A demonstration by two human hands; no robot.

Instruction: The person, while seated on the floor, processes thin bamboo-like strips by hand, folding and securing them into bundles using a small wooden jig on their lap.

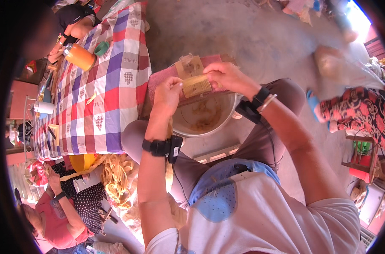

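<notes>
My left hand (167, 94) pinches one end of a pale yellow strip (194, 80). At the other end, the fingers of my right hand (226, 77) grip the same strip, so it stretches between the two hands. Right below the strip is a small tan block (198, 90) with fine parallel lines on its face. A clear fitting (186, 59) sits at the block's far end. Both rest on a board covered with pink cloth (160, 77) across my knees. Beneath the board's near edge stands a metal basin (222, 122) holding yellowish scraps (205, 122).
To the left, a table with a checked cloth (116, 108) bears an orange flask (79, 57), a green lid (101, 48) and a white roll (43, 108). Tan strips (117, 177) hang beside my left knee. A seated person (62, 219) handles a strip. Another person (357, 111) is at right.
</notes>
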